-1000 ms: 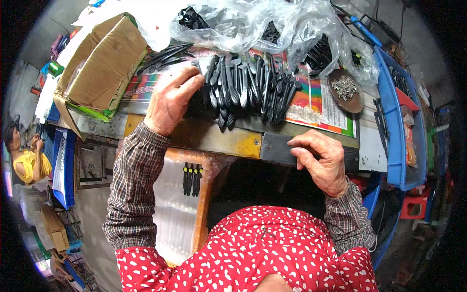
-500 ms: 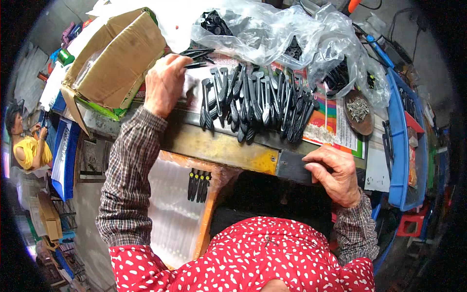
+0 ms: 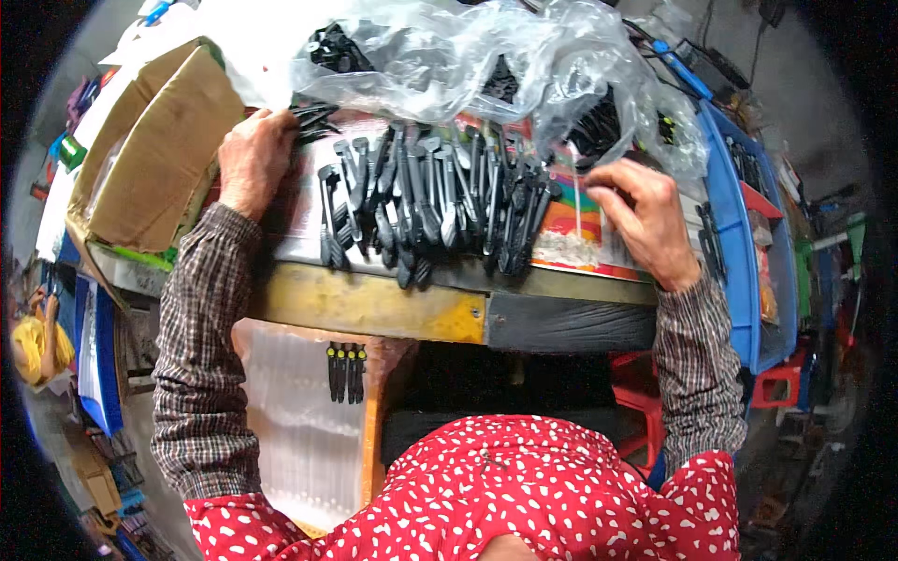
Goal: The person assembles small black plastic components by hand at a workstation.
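My left hand (image 3: 254,161) is at the left of the bench, its fingers bent together. Their tips meet the edge of a small bunch of slim black plastic pieces (image 3: 314,122); whatever they pinch is hidden. Over the bench's right side hovers my right hand (image 3: 645,220), thumb and forefinger brought close together. Anything between them is too small to make out. Between both hands lies a spread pile of black plastic handle-like parts (image 3: 435,201), with ribbed ends toward me.
A cardboard box (image 3: 154,140) stands left. Clear plastic bags (image 3: 421,56) with black parts line the back. A blue crate (image 3: 744,280) is at right, a red stool (image 3: 636,402) below the bench edge (image 3: 374,304). Several black pieces with yellow dots (image 3: 347,374) lie lower left. Another person (image 3: 42,341) sits far left.
The view has shifted, so the bench appears farther left. My right hand has risen from the front edge to over the bench, now covering the dish of screws. My left hand has reached closer to the black pieces.
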